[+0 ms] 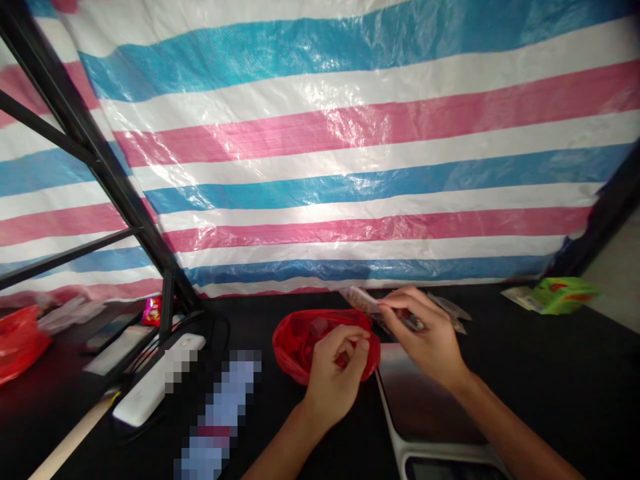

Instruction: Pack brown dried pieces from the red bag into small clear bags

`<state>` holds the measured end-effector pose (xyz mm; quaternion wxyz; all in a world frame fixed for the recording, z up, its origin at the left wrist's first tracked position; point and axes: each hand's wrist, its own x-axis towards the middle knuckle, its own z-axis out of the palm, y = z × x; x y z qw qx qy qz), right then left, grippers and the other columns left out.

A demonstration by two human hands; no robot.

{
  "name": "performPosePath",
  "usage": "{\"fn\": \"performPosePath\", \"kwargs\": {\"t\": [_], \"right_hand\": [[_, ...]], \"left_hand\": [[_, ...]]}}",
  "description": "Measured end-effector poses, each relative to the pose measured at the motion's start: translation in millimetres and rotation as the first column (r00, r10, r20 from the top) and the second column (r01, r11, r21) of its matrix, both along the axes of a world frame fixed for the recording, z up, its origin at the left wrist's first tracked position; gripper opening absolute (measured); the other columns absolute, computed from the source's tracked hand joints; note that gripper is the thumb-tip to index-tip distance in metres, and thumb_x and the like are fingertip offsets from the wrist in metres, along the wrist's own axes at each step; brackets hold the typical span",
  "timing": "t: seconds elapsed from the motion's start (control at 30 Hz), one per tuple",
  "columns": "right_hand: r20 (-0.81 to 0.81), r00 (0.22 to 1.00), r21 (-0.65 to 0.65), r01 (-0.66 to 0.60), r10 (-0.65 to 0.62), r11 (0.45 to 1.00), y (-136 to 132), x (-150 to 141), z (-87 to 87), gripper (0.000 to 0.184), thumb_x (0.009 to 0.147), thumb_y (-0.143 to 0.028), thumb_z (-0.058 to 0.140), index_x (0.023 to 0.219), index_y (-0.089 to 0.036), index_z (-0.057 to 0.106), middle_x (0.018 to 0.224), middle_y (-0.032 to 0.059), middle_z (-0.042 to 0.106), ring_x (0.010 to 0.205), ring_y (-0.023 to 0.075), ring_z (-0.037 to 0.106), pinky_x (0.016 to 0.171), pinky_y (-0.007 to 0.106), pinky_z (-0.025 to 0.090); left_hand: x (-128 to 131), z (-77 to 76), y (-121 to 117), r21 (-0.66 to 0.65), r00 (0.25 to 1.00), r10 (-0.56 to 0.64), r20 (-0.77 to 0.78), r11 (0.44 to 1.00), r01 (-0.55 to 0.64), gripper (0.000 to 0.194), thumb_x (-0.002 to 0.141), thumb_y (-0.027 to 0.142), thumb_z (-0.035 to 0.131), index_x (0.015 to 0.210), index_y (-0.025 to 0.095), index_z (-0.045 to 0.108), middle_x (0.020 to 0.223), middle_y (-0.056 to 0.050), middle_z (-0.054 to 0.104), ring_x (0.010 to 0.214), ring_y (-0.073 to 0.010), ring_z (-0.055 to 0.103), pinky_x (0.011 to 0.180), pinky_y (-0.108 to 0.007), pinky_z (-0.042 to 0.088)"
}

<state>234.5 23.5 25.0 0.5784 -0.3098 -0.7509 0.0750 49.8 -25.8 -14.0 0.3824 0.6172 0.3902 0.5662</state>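
Observation:
My left hand (336, 369) is over the near right side of a red plastic bag (291, 337), its thumb and fingers closed in a pinch. Whether it grips the bag's edge or something small, I cannot make out. The bag stands open, with reddish and pale contents partly hidden inside. My right hand (425, 328) pinches a small, pale, see-through plastic packet (364, 299) above the bag's far right rim. Under my right forearm lies a kitchen scale (430, 407) with a metal top. More clear packets (450, 310) lie behind that hand, partly covered by it.
A green packet (563, 295) lies at the far right. Left are a white power strip (145, 393), black cables, a pink wrapped packet (152, 311), a wooden stick (75, 433), a blurred-out blue item (220, 413) and another red bag (20, 343). Behind hangs a striped sheet (350, 133) on a black frame.

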Motion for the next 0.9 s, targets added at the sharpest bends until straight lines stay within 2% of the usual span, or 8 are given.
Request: {"fn": "performPosePath", "kwargs": {"t": [0.17, 0.27, 0.4, 0.53, 0.63, 0.73, 0.83, 0.9], "right_hand": [[0.230, 0.955, 0.031, -0.200, 0.188, 0.979, -23.0, -20.6, -7.7, 0.019, 0.096, -0.010, 0.065, 0.107, -0.024, 0.071, 0.098, 0.0050, 0.071, 0.088, 0.0201, 0.069, 0.080, 0.033, 0.056], [0.279, 0.937, -0.021, -0.213, 0.211, 0.977, -24.0, -20.6, -6.9, 0.016, 0.097, -0.013, 0.063, 0.104, -0.024, 0.070, 0.100, 0.0053, 0.071, 0.090, 0.0203, 0.069, 0.082, 0.034, 0.056], [0.282, 0.931, -0.124, -0.204, 0.231, 0.971, -16.0, -14.0, -4.8, 0.017, 0.100, -0.017, 0.059, 0.107, -0.025, 0.072, 0.108, 0.0062, 0.070, 0.100, 0.0214, 0.069, 0.089, 0.034, 0.057], [0.337, 0.935, -0.118, -0.073, 0.109, 0.990, -6.9, -10.3, -12.9, 0.023, 0.103, -0.022, 0.056, 0.119, -0.028, 0.070, 0.117, 0.0071, 0.070, 0.109, 0.0240, 0.068, 0.099, 0.040, 0.055], [0.330, 0.944, -0.108, 0.047, -0.009, 0.993, -3.4, -8.1, -15.4, 0.052, 0.096, -0.032, 0.068, 0.147, -0.030, 0.055, 0.144, 0.0117, 0.059, 0.133, 0.0312, 0.058, 0.114, 0.049, 0.048], [0.339, 0.938, -0.176, -0.014, 0.074, 0.984, -1.8, -3.9, -11.6, 0.076, 0.089, -0.038, 0.077, 0.158, -0.032, 0.044, 0.157, 0.0120, 0.050, 0.142, 0.0334, 0.052, 0.117, 0.051, 0.046], [0.329, 0.918, -0.287, -0.127, 0.222, 0.950, 0.5, -0.7, -9.7, 0.045, 0.093, -0.036, 0.073, 0.137, -0.030, 0.065, 0.130, 0.0086, 0.072, 0.117, 0.0285, 0.069, 0.101, 0.043, 0.057], [0.280, 0.941, -0.301, -0.105, 0.193, 0.948, 3.5, -0.5, -11.5, 0.024, 0.096, -0.035, 0.070, 0.119, -0.027, 0.071, 0.112, 0.0065, 0.077, 0.101, 0.0258, 0.073, 0.092, 0.040, 0.059]], "left_hand": [[1.4, -4.0, 7.0, -0.135, 0.958, -0.043, 0.282, 0.987, 0.084, 0.042, 0.093, 0.058, 0.069, 0.098, 0.016, 0.065, 0.066, 0.003, 0.056, 0.052, -0.0072, 0.046, 0.049, -0.019, 0.038], [-1.2, -4.5, 10.6, -0.145, 0.965, -0.013, 0.264, 0.988, 0.053, 0.044, 0.093, 0.060, 0.068, 0.093, 0.016, 0.064, 0.062, 0.005, 0.053, 0.051, -0.0074, 0.045, 0.048, -0.019, 0.036], [-14.6, -2.5, 20.2, -0.090, 0.984, 0.047, 0.171, 0.995, -0.032, 0.041, 0.096, 0.057, 0.065, 0.094, 0.016, 0.068, 0.075, -0.001, 0.064, 0.065, -0.0113, 0.056, 0.062, -0.022, 0.046], [-33.2, 2.4, 31.3, -0.056, 0.989, 0.127, 0.075, 0.991, -0.123, 0.044, 0.096, 0.060, 0.063, 0.096, 0.016, 0.071, 0.082, -0.003, 0.068, 0.073, -0.0148, 0.060, 0.070, -0.026, 0.049], [-36.3, 7.4, 28.4, -0.065, 0.999, -0.007, 0.053, 0.998, 0.010, 0.047, 0.096, 0.061, 0.063, 0.099, 0.015, 0.072, 0.085, -0.004, 0.068, 0.075, -0.0157, 0.059, 0.073, -0.028, 0.049], [-30.5, 12.0, 18.1, -0.076, 0.982, -0.183, -0.035, 0.981, 0.180, 0.048, 0.099, 0.060, 0.058, 0.092, 0.014, 0.070, 0.089, -0.005, 0.068, 0.081, -0.0173, 0.058, 0.078, -0.030, 0.049], [-28.0, 15.0, 12.2, -0.060, 0.974, -0.169, -0.152, 0.985, 0.162, 0.048, 0.105, 0.057, 0.046, 0.089, 0.016, 0.065, 0.086, -0.004, 0.065, 0.080, -0.0174, 0.057, 0.076, -0.029, 0.047], [-31.6, 15.2, 13.8, 0.004, 0.951, 0.031, -0.309, 1.000, -0.031, 0.043, 0.109, 0.048, 0.038, 0.086, 0.019, 0.060, 0.083, -0.002, 0.062, 0.080, -0.0174, 0.057, 0.076, -0.029, 0.046]]}}
